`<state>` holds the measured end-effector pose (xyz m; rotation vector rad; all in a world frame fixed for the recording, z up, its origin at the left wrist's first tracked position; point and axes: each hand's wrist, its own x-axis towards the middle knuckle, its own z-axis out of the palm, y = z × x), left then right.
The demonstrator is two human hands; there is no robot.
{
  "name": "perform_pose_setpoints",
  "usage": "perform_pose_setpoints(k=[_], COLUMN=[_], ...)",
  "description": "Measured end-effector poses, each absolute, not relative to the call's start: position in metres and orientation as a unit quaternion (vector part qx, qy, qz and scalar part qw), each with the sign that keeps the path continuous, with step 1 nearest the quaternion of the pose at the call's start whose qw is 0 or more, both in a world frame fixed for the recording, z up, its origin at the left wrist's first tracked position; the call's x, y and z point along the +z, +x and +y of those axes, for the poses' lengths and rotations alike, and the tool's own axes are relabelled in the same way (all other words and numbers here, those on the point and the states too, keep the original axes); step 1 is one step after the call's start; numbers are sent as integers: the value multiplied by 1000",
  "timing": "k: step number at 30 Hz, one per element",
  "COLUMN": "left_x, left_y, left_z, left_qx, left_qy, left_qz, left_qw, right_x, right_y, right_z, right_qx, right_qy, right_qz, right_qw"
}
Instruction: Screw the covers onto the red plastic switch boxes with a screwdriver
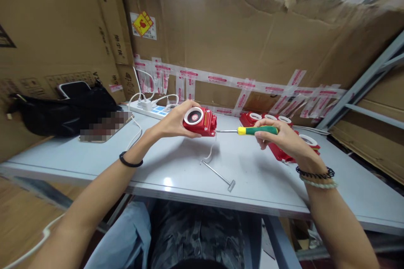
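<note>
My left hand [176, 121] grips a red box-shaped device [205, 122] with a white ring around a dark round face, raised above the table. A short white wire hangs from its underside. My right hand [272, 134] is closed around the green and yellow handle of a screwdriver [249, 130]. The screwdriver lies level, its shaft pointing left, and the tip meets the device's right end; the exact contact spot is too small to make out. Below them on the table rests a small metal T-shaped tool [218, 175].
Several more red devices [279, 153] with white rings stand at the right, partly behind my right hand. A white power strip [151, 109] with cables, a black bag [63, 111] and a flat blurred item [105, 127] lie at the left. Tall cardboard [227, 46] walls the table's back.
</note>
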<state>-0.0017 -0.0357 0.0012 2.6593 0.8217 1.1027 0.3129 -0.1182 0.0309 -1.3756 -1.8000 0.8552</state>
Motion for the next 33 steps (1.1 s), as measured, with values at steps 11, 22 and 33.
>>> perform_pose_setpoints(k=[11, 22, 33], left_x=[-9, -27, -32], left_y=[1, 0, 0], left_z=[-30, -13, -14], left_qx=[308, 261, 220], left_qy=[902, 911, 916], left_qz=[284, 296, 301], left_qw=[105, 121, 145], right_x=[10, -3, -7], right_y=[310, 305, 309], right_z=[-107, -98, -92], right_qx=[164, 181, 302], right_qy=[-552, -600, -571], right_qz=[-722, -719, -713], right_qw=[383, 299, 273])
